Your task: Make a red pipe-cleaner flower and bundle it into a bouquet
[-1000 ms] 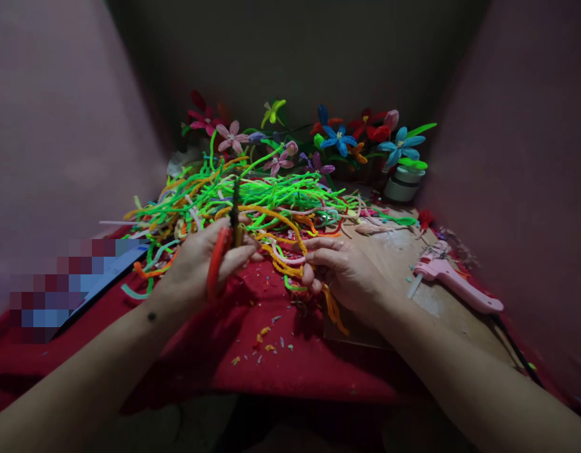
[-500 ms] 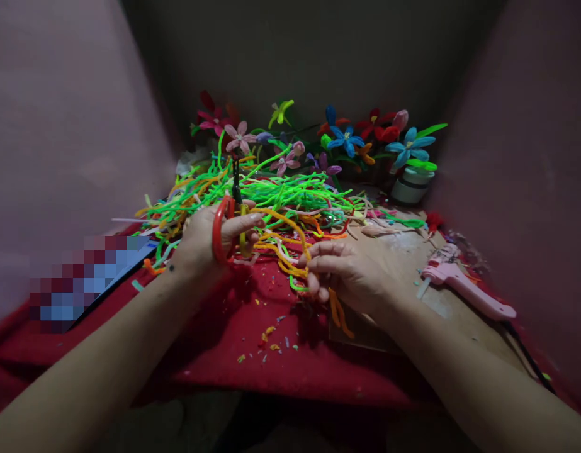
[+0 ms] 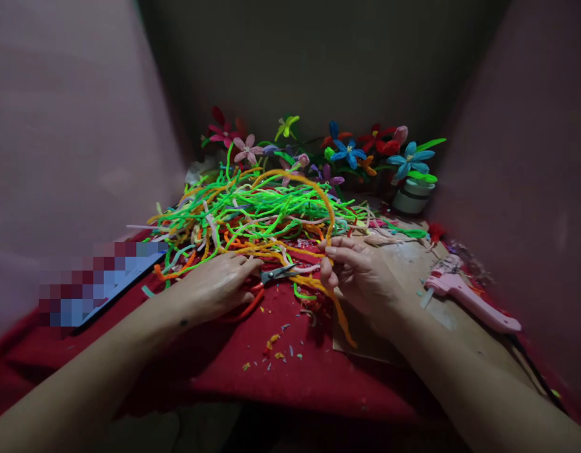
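Note:
My right hand (image 3: 356, 270) pinches an orange pipe cleaner (image 3: 325, 195) between thumb and fingers. Its upper part arches back over the pile to the left, and a lower end hangs below the hand. Beside it, my left hand (image 3: 224, 283) lies low over the red cloth, fingers curled at the handles of a pair of scissors (image 3: 271, 275). The scissors' blades point right, and one red handle loop shows under the hand. Beyond both hands spreads a tangled pile of pipe cleaners (image 3: 276, 207), mostly green, with orange and pink ones.
Pipe-cleaner flowers (image 3: 349, 153) stand along the back, near a small jar (image 3: 413, 196). At right, a pink glue gun (image 3: 455, 290) lies on a cardboard sheet (image 3: 379, 327). A phone (image 3: 120, 283) with a blurred screen is at left. Scraps litter the red cloth (image 3: 214, 371).
My left hand has come down toward the cloth, and the scissors have swung from upright to lying with blades to the right. The orange pipe cleaner now arches higher from my right hand.

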### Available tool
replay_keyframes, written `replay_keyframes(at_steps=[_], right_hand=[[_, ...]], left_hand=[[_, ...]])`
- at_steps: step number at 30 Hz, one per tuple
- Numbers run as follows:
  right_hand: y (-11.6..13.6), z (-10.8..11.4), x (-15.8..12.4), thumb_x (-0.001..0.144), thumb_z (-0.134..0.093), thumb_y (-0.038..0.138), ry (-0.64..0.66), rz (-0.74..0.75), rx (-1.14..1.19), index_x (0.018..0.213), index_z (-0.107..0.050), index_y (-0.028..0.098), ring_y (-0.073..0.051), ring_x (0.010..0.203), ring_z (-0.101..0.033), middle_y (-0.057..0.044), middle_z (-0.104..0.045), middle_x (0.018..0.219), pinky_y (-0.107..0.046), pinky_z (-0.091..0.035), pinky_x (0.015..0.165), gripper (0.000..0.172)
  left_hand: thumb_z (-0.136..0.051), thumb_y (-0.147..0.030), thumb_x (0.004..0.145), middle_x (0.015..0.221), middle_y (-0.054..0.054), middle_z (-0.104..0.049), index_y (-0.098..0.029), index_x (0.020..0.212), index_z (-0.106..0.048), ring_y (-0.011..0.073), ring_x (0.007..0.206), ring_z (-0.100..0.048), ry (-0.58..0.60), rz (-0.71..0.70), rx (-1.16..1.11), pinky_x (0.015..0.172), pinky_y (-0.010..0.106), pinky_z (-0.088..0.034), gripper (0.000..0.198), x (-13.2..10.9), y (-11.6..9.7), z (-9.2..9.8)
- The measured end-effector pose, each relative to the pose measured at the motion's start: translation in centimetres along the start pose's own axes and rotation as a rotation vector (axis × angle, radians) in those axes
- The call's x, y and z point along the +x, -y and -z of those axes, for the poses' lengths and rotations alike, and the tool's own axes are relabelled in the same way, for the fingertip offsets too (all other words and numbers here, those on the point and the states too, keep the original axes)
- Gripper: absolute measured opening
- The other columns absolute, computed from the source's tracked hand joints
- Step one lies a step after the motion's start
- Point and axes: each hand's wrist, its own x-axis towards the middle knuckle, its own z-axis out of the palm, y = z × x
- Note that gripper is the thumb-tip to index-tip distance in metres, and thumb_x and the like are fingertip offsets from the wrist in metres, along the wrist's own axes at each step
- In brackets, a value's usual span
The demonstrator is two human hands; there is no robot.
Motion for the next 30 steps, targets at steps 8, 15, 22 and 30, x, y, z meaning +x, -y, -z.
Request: replay_keyframes(at_steps=[8,15,22,30], right_hand=[[-1.0,-0.9,-0.8,0.072,-0.066,0.033,0.092,-0.122,-0.182,0.074,-0.056,0.016,-0.007,0.036,-0.048,0.002,-0.060,0.049,-0.017,-0.036,0.038,0.019],[-0.9,-1.1,-1.0,0.069,-0.064,0.033,0.037,-0.076,-0.475,0.062,-0.053,0.017,-0.005,0.031,-0.039,0.006,-0.051,0.040,-0.018,-0.027,0.034,0.020],[-0.3,-0.7,-1.0,0.066,-0.066,0.027,0.142,-0.193,-0.385,0.059,-0.052,0.016,-0.004,0.031,-0.035,0.007,-0.047,0.037,-0.017,-0.023,0.035,0.020],[-0.9,-0.6,-0.7,0.072,-0.066,0.032,0.227,-0.249,-0.113,0.078,-0.058,0.015,-0.007,0.038,-0.046,0.002,-0.058,0.049,-0.019,-0.033,0.040,0.019]], left_hand=[[-0.060,-0.037,0.078,0.077,0.003,-0.066,-0.018,0.115,-0.055,0.0136,0.060,-0.059,-0.095,0.055,-1.195,0.051,0.022,-0.044,0.042,2.4,-4.8,2.3],[-0.048,-0.024,0.087,0.058,0.002,-0.061,-0.011,0.072,-0.058,0.0061,0.034,-0.047,-0.250,0.169,-1.701,0.032,0.017,-0.036,0.022,4.3,-5.4,3.0],[-0.053,-0.015,0.083,0.055,0.001,-0.060,-0.009,0.074,-0.060,0.0039,0.033,-0.045,-0.448,0.298,-1.716,0.029,0.014,-0.034,0.014,5.4,-2.2,3.6],[-0.057,-0.020,0.082,0.063,0.003,-0.065,-0.008,0.075,-0.064,0.0051,0.037,-0.051,-0.302,0.193,-1.750,0.034,0.015,-0.041,0.015,5.3,-2.3,2.2]])
